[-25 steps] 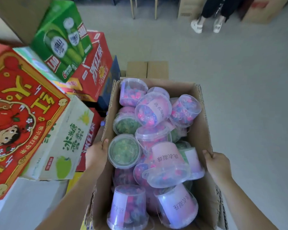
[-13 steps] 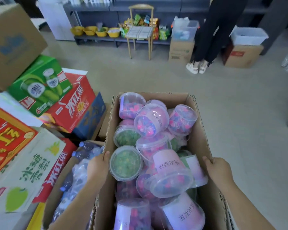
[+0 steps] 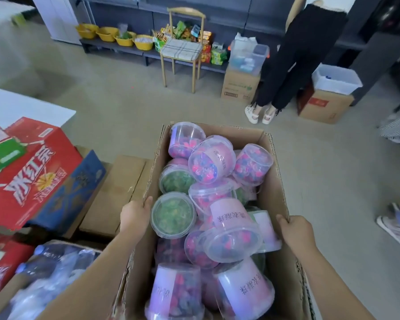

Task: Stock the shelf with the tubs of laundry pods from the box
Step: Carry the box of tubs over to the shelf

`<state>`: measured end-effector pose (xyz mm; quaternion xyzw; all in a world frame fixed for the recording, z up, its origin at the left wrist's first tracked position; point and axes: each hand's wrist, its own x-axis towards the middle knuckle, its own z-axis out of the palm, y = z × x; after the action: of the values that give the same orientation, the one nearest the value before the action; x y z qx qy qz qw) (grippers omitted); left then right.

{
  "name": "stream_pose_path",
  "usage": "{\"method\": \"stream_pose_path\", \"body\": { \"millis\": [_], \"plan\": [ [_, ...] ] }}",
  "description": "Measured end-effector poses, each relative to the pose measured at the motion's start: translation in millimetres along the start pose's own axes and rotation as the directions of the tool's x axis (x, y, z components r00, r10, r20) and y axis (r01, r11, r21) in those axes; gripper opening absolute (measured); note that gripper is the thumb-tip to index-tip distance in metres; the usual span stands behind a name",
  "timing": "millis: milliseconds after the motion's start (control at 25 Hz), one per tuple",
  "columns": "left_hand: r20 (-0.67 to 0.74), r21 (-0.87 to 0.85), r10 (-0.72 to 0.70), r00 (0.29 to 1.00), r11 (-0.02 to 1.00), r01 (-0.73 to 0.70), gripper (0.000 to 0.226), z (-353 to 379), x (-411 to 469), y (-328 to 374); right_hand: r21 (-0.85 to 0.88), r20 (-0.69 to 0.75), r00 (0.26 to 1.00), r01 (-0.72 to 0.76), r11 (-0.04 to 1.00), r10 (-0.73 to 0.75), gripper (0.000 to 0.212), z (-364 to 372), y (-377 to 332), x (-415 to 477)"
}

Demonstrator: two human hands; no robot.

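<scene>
head view: the box [image 3: 274,176] of tubs [image 3: 172,213] lies between the hands, long axis 6 to 12 o'clock, shelf [image 3: 95,46] well off at 11. left hand [image 3: 135,214] grips its 9 o'clock wall, right hand [image 3: 296,232] the 3 o'clock wall, thumbs hooked over the rim; other fingers hidden, near end cut off.

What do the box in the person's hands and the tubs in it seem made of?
The box: brown corrugated cardboard, matt; the ragged fluted edge shows along its rim. The tubs: clear glossy plastic, probably thin-walled; coloured pods show through walls and lids; labels look like paper.
</scene>
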<state>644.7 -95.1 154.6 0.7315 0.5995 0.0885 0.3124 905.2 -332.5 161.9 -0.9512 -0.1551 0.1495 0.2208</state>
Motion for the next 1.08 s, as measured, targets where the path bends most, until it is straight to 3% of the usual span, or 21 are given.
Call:
{"method": "stream_pose_path", "body": {
  "millis": [320, 600, 880, 1080],
  "plan": [
    [-0.08, -0.058, -0.025, 0.996, 0.998, 0.02, 0.054, 19, 147, 123, 0.002, 0.003, 0.997, 0.079, 0.997, -0.079, 0.053, -26, -82, 194],
    [-0.195, -0.101, -0.155, 0.968, 0.985, 0.137, 0.052, 48, 283, 209, -0.011, 0.1, 0.967, 0.237, 0.971, -0.235, 0.052, -12, -182, 401],
    [-0.255, -0.169, -0.305, 0.918, 0.948, 0.269, 0.054, 36, 406, 247, -0.055, 0.23, 0.909, 0.369, 0.928, -0.348, 0.049, 22, -310, 543],
    [-0.257, -0.181, -0.37, 0.893, 0.926, 0.332, 0.051, 19, 545, 244, -0.045, 0.282, 0.884, 0.4, 0.915, -0.373, 0.049, 84, -420, 630]
  ]
}}
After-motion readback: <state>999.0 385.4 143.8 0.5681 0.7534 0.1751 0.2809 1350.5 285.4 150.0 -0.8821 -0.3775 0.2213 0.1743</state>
